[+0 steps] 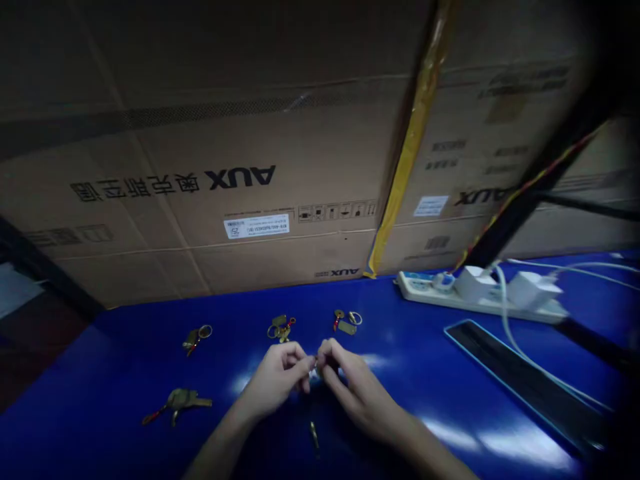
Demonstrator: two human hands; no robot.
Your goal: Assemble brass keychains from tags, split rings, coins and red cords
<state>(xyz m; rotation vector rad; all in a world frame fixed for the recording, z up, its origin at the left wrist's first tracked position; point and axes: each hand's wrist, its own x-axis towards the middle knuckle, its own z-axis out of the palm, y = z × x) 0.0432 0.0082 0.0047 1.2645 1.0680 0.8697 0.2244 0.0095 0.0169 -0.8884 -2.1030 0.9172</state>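
Small metal piece (315, 366) sits pinched in the closed grip of left hand (275, 381) and right hand (357, 393); a fumbled pinch could drop it among the brass keychains (281, 328) on the worktop (410, 360).

On the table (420, 353), far keychain (197, 339) and near keychain (177, 403) left of left hand (274, 380), middle keychain (281, 328) and right keychain (346, 321) ahead of the hands, metal piece (314, 435) just behind them, power strip (480, 297) right of right hand (360, 393), cardboard boxes (200, 200) past the table
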